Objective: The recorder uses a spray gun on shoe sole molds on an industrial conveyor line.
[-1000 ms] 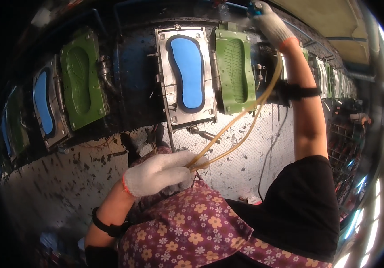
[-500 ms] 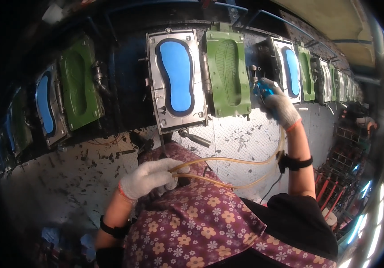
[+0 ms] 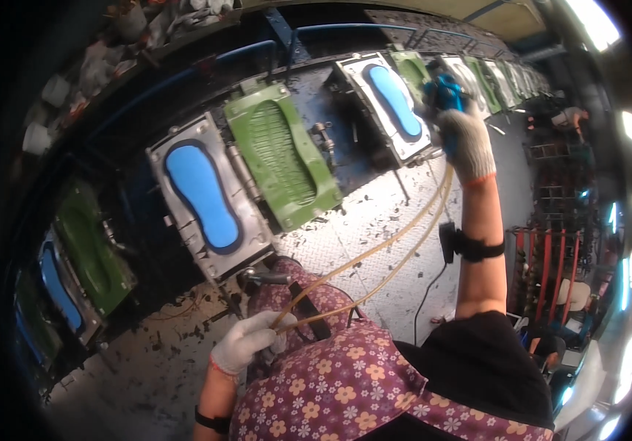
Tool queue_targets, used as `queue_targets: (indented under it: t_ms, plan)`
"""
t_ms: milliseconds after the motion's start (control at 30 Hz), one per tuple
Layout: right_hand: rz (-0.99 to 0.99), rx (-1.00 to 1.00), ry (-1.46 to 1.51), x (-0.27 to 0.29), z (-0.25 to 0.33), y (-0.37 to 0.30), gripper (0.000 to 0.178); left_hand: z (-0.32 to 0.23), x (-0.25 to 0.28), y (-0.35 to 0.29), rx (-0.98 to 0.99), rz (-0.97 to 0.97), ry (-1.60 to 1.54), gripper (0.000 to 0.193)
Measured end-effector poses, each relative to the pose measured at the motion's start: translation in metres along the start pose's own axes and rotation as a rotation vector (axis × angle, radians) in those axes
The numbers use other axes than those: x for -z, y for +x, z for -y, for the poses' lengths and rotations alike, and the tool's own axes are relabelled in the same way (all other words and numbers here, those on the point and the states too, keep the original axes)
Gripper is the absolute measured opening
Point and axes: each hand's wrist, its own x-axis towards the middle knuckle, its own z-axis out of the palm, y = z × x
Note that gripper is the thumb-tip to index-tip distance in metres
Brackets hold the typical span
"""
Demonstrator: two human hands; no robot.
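Note:
My right hand [image 3: 469,143], in a pale knit glove, is raised at the right and closed around a blue spray gun [image 3: 446,91]. Yellowish hoses [image 3: 386,246] sag from it back to my left hand [image 3: 244,342], also gloved, whose fingers are wrapped round them near my flowered apron. The gun is beside an opened mould, whose metal half [image 3: 414,149] carries a blue sole [image 3: 394,101] with a dark rim; its green half [image 3: 409,67] lies behind the gun. Nearer me is another opened mould, with a blue sole [image 3: 202,197] and a ridged green half [image 3: 281,151].
More opened moulds [image 3: 91,242] stand at the left, and a row of them [image 3: 503,84] runs off to the far right. Dark scraps litter the metal-plate floor [image 3: 375,213]. A red rack [image 3: 544,257] and other people [image 3: 569,117] are at the right. Blue rails [image 3: 345,31] run behind the moulds.
My view has turned and shifted rightward along the row. The spray gun has passed from beside the nearer mould to the mould further right. Both hands keep their holds, and the hoses are stretched longer.

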Motion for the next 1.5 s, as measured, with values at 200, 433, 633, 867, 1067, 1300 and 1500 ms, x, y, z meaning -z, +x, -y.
queue_targets:
  t_ms: [200,433,633,867,1067,1300,1500]
  plan:
    - [-0.115,-0.357,-0.591,0.104,0.000,-0.010,0.098,0.016,-0.056,0.100,0.060,0.228,0.010,0.045]
    - [0.107,-0.472,-0.758,0.218,-0.059,0.091,0.098,0.026,-0.158,0.238,-0.038,0.168,-0.171,0.046]
    - [0.208,-0.203,-0.561,0.228,-0.086,0.234,0.091,0.016,-0.251,0.322,-0.147,-0.019,-0.388,0.045]
    - [0.381,0.201,-0.943,0.191,-0.056,0.377,0.054,-0.062,-0.319,0.380,-0.312,-0.224,-0.365,0.048]
    - [0.573,0.222,-1.032,0.201,-0.055,0.416,0.056,-0.096,-0.351,0.413,-0.403,-0.289,-0.392,0.047]
    - [0.528,-0.269,-1.085,0.339,-0.046,0.351,0.080,-0.083,-0.377,0.421,-0.327,-0.350,-0.418,0.047]
    - [0.564,-0.555,-0.593,0.418,-0.069,0.302,0.085,-0.076,-0.411,0.419,-0.318,-0.428,-0.432,0.047]
